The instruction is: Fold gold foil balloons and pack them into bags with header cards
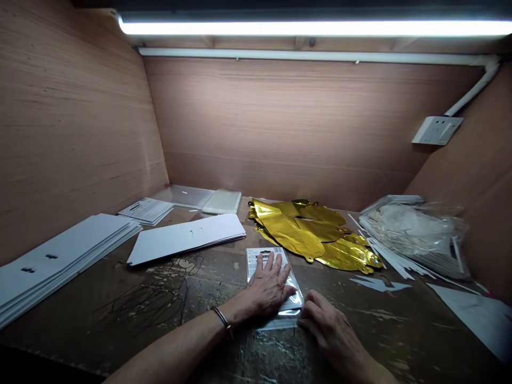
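Observation:
A white printed card in a clear plastic bag [294, 282] lies on the dark worktop in front of me. My left hand [269, 282] rests flat on it, fingers spread, pressing on the card's face. The bag's clear flap [278, 324] sticks out past the card on the side nearest me. At the right corner of that flap my right hand [326, 325] is closed, its fingertips pinching the plastic edge; the exact grip is partly hidden. Just beyond the bag is a loose pile of gold foil balloons [288, 229], flat and uninflated.
White card stacks [186, 237] lie at the left, near thin dark threads [154, 298]. Clear sleeves [222, 201] sit by the back panel. White sticks [392, 258] and a filled plastic bag [416, 229] are at the right, with paper scraps [380, 284]. Wooden walls enclose the worktop.

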A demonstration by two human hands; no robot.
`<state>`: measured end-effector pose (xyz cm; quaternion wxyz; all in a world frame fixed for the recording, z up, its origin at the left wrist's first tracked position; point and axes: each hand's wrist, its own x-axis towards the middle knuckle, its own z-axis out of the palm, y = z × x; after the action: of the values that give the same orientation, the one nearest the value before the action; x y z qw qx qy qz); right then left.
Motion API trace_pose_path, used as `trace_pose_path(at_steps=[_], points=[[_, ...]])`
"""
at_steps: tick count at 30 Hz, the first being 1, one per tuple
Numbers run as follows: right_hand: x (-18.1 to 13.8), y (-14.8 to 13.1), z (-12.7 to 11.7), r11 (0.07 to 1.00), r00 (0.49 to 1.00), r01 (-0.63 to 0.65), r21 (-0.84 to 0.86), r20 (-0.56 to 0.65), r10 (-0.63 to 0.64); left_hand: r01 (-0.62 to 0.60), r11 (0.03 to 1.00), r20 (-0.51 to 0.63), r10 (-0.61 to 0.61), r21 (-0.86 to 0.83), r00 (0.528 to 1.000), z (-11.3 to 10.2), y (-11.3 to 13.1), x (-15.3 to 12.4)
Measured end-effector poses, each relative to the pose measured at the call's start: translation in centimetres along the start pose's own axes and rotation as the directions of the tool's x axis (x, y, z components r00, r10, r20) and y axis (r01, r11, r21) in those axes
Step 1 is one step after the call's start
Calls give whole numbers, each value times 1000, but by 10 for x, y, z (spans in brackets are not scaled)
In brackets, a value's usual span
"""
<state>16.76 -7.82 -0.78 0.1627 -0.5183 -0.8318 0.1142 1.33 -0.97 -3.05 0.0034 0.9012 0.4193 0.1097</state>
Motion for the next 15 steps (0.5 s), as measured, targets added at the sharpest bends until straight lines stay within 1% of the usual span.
trace_pose_path(at_steps=[4, 6, 8, 11, 13, 15], points=[[-3, 9, 7, 976, 981, 182, -122, -39, -188, 8, 1000, 10, -8, 2, 1000, -2, 0, 0], [-3, 15, 10, 958, 970, 235, -162, -27, -243, 6, 1000, 12, -6, 9, 1000, -2, 0, 0], [-2, 20, 11, 949, 965, 255, -185, -4, -260, -1, 1000, 9, 1, 9, 1000, -1, 0, 0], [1, 21, 7, 950, 965, 264, -167, 35, -261, 0, 1000, 6, 0, 1, 1000, -1, 0, 0], [-1, 14, 4, 961, 969, 245, -124, 45, -242, 6, 1000, 17, -7, 2, 1000, -2, 0, 1], [-8, 2, 4, 980, 976, 199, -24, 89, -197, 12, 1000, 34, -12, 8, 999, -4, 1, 1]])
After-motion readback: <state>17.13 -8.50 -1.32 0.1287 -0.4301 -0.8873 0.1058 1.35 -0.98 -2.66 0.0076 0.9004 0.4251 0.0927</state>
